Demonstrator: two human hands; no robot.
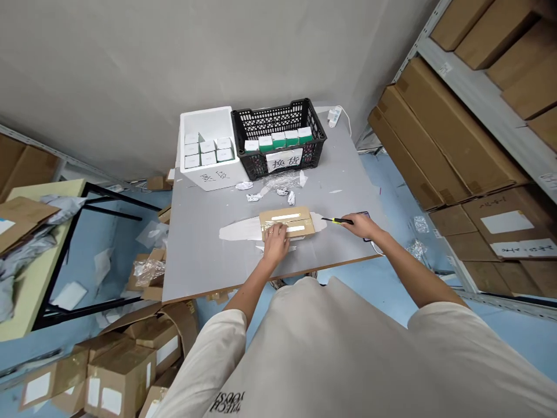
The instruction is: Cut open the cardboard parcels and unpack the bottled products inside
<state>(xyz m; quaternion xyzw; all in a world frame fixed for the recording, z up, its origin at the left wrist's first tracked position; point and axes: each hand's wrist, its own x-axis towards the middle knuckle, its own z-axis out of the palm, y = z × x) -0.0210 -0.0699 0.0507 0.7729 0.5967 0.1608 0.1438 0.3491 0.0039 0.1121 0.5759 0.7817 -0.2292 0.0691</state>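
A small cardboard box (pixel 307 219) with tape and white label strips lies on the table in front of me. My left hand (pixel 275 242) rests on its near side, fingers laid over the top. To the right of the box, my right hand (pixel 363 225) is closed round a yellow and black box cutter (pixel 337 220). The cutter's tip points left toward the box, apart from it. Partly under my right hand lies a dark phone (pixel 368 217) with a white cable. Pale torn paper patches (pixel 239 230) show on the tabletop beside the box.
Behind stand a white foam box (pixel 209 119) and a black plastic crate (pixel 278 116), both holding small white-and-green boxes. Crumpled paper (pixel 253 197) and clear plastic wrap lie before them. Shelving (pixel 461 58) with cartons rises at right; opened cartons (pixel 126 366) pile up lower left.
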